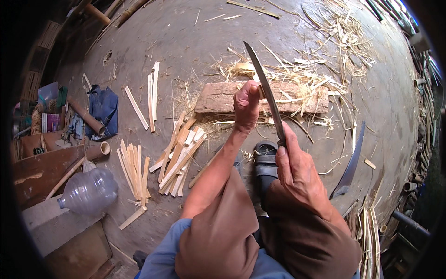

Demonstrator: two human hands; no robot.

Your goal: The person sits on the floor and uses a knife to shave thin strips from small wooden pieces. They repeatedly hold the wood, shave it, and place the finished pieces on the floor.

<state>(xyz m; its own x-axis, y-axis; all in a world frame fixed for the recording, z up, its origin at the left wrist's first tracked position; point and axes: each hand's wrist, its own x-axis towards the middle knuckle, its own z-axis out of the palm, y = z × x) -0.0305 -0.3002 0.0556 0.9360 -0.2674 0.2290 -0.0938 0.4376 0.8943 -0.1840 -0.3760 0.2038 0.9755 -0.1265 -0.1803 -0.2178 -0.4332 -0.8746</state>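
Observation:
My right hand (299, 174) grips the handle of a long knife (272, 100), its dark, slightly curved blade pointing up and away from me. My left hand (246, 107) is closed in a fist just left of the blade, above a rough wooden block (216, 98). A short pale end of a bamboo strip (262, 92) shows between that fist and the blade; the rest of it is hidden by the hand. Thin curled shavings (306, 100) cover the right part of the block and the floor behind it.
Bundles of split bamboo strips (179, 158) lie on the floor to the left, near a clear plastic bottle (90, 189) and a bamboo tube (98, 151). A handsaw (350, 165) rests at the right. More shavings (348, 35) are heaped at the far right.

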